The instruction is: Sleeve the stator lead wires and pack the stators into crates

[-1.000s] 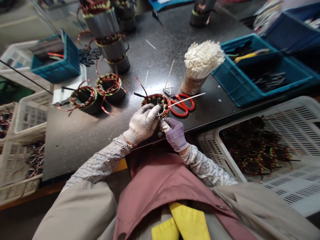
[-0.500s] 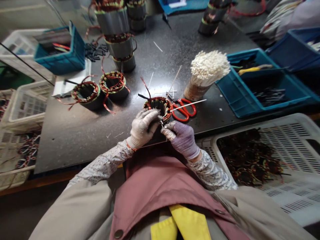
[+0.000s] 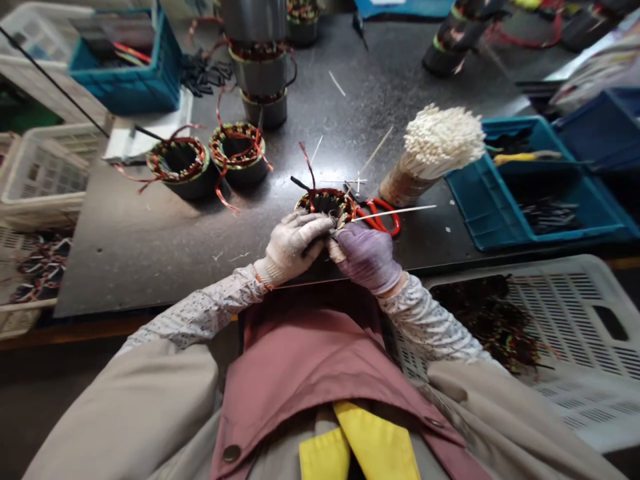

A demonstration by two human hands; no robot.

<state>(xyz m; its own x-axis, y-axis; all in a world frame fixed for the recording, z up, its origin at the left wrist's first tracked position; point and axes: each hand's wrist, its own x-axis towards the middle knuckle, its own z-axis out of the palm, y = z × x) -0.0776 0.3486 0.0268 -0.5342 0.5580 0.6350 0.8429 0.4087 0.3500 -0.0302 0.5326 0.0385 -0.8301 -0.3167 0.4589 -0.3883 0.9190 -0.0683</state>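
A motor stator (image 3: 326,199) with copper windings, one black sleeved lead and one bare reddish lead stands upright near the table's front edge. My left hand (image 3: 298,241), in a white glove, has its fingers closed on the near left rim. Bent fingers of my right hand (image 3: 369,252), in a purple glove, are pinched together at the near right rim; what lies between them is hidden. A white stick-like tie (image 3: 400,213) juts out rightward from the rim, above my right hand. Red-handled scissors (image 3: 386,215) lie just behind that hand.
Two more stators (image 3: 179,165) stand at left, before a tall stack of stators (image 3: 263,70). A bundle of white sticks (image 3: 440,140) stands at right beside a blue divided bin (image 3: 543,233). Loose sticks (image 3: 377,150) lie behind the stator. A white crate (image 3: 565,280) sits below right.
My right hand has moved in against the stator's near rim, its fingertips now tucked closer to my left hand's. The view has shifted slightly.
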